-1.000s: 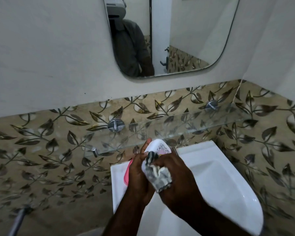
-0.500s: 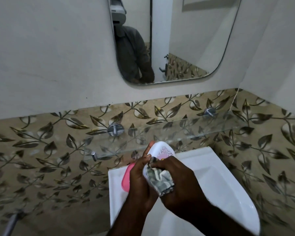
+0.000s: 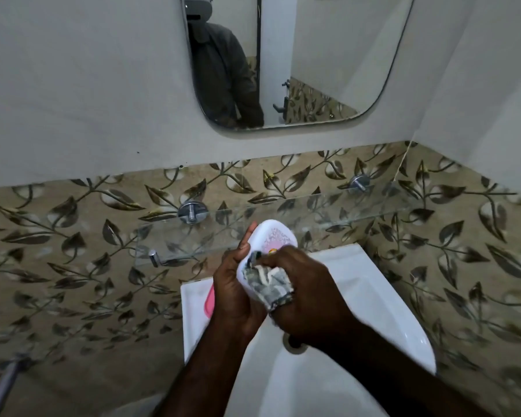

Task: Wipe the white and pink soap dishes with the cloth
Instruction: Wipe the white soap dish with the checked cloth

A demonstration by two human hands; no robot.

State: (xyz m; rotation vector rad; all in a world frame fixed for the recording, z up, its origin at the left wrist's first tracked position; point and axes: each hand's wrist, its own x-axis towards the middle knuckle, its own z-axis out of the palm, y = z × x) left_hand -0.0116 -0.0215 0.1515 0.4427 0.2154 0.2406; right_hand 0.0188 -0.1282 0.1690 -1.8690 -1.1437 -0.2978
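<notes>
Left hand (image 3: pixel 238 293) grips white dish (image 3: pixel 272 237) over sink (image 3: pixel 388 311), tilted for access; right hand (image 3: pixel 310 299) clutches cloth (image 3: pixel 271 284), rubbing it. Pink dish (image 3: pixel 208 302) lies on rim.

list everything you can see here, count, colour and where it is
white soap dish: 1, white with pink print inside, held above the sink's back edge
pink soap dish: 1, pink, at the sink's left rim, mostly hidden behind the left hand
cloth: 1, grey and white, against the white soap dish
sink: 1, white, under the hands
glass shelf: 1, clear, on the wall above the sink
shelf mounts: 2, chrome, along the shelf's back edge
mirror: 1, on the wall, top of view
wall tiles: many, beige with brown leaves, behind the sink
left hand: 1, grips the white soap dish
right hand: 1, holds the cloth
</notes>
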